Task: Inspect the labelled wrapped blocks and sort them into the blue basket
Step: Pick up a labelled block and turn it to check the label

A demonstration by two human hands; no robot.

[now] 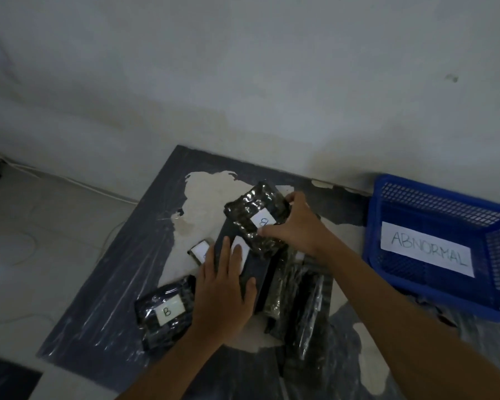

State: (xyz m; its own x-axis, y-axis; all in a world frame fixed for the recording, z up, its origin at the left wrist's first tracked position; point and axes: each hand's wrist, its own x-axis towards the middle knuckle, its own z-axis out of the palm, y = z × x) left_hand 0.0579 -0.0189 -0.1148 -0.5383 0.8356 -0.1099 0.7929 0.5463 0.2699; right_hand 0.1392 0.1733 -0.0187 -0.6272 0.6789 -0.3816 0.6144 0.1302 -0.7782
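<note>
Several dark wrapped blocks lie in a loose pile on a worn dark table [104,287]. My right hand [296,226] grips a shiny wrapped block [251,209] with a white label marked B, holding it above the pile. My left hand [224,287] lies flat with straight fingers on a smooth dark block [253,272] in the middle of the pile. Another block labelled B [163,310] sits at the left, beside my left wrist. A small block with a white label [199,251] peeks out past my left fingertips. The blue basket [439,293] stands at the right with a paper sign reading ABNORMAL.
More wrapped blocks [306,307] lie under and right of my right forearm. A white wall [243,82] rises directly behind the table and basket. A pale tiled floor [40,241] with a thin cable lies to the left. The basket holds only its sign.
</note>
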